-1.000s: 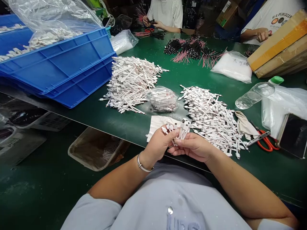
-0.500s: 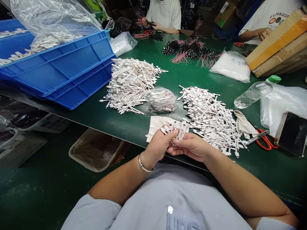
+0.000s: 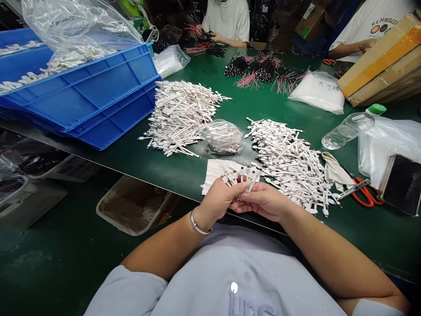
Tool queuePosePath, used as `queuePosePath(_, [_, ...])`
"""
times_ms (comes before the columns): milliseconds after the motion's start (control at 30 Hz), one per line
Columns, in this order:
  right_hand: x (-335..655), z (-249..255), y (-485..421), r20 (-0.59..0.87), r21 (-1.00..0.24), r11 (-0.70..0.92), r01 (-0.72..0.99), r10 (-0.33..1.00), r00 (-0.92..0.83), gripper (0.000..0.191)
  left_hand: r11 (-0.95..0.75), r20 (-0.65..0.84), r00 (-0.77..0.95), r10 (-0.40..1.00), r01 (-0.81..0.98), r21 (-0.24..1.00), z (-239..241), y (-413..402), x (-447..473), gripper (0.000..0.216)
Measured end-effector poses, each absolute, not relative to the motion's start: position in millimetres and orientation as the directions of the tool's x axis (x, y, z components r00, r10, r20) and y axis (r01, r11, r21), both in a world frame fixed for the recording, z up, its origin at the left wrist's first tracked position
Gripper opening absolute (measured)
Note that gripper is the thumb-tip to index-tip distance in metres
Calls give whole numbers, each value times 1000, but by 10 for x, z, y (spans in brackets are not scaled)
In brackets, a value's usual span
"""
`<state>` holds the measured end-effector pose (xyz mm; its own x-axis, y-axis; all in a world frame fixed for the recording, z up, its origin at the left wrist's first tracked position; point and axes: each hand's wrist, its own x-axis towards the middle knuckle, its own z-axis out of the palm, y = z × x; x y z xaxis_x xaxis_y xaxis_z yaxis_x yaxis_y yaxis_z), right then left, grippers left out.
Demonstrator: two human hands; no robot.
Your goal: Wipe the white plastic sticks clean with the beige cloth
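Fanned between my two hands is a bunch of short white USB cables (image 3: 242, 174), their plug ends pointing away from me. My left hand (image 3: 219, 196) is closed around the left part of the bunch, thumb across the cables. My right hand (image 3: 265, 202) pinches cables on the right side, its fingertips meeting the left ones. Under and behind the bunch lies a white cloth (image 3: 210, 174). A large pile of the same cables (image 3: 292, 169) spreads to the right, and another pile (image 3: 184, 116) lies further left. Between the piles sits a clear bag of cables (image 3: 223, 137).
Blue crates (image 3: 108, 94) stand at the left. On the right are a bottle (image 3: 351, 127), orange-handled scissors (image 3: 366, 197), a phone (image 3: 403, 184) and a cardboard box (image 3: 381, 61). Black and pink wires (image 3: 263, 70) lie further back, near two other people. Below the table edge is a bin (image 3: 128, 206).
My left thumb has slid slightly right across the cables, and the fanned plugs have shifted a little. Both hands still hold the bunch in the same place.
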<state>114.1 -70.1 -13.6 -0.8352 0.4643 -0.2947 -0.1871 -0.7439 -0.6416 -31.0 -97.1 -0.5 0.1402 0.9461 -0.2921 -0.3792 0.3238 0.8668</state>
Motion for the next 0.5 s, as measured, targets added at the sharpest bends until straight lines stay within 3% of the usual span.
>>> queuePosePath(300, [1122, -128, -713, -316, -649, -738, -182, 480, -819, 39, 303, -280, 117, 953, -325, 896, -29, -970, -323, 25])
queuePosePath(500, [1107, -116, -721, -351, -673, -719, -170, 514, -783, 42, 260, -259, 27, 965, -150, 954, 29, -980, -365, 30])
